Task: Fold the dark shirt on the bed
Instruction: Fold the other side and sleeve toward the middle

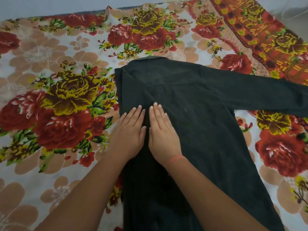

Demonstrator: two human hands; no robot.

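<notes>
On the left half of the bed (20, 164), a floral sheet (50, 47) with red and yellow roses on a pale ground covers the surface. This part of the sheet carries no garment.

Right of centre, the dark shirt (208, 139) lies flat on the sheet. Its collar (151, 58) points to the far side and its hem runs off the near edge of the frame. The shirt's left edge forms a straight line from below the collar toward the viewer. A diagonal crease runs from the collar area down to a point between the two hands.

The left hand (131, 132) lies palm down with the fingers straight and together. It sits across the shirt's left edge, with the fingertips on the dark fabric. It grips nothing.

The right hand (162, 137) lies just beside the left, palm down and flat on the shirt body. Its fingers are extended and close together, and they hold nothing. The thumbs of both hands nearly meet. A thin pink band (176, 158) circles the right wrist.

Further right, the shirt body spreads wide toward the near edge. The right sleeve (258, 94) extends flat across the sheet and leaves the frame at the right edge.

At the upper right, an orange-red border strip (246, 30) of the sheet runs diagonally, apart from the sleeve.
</notes>
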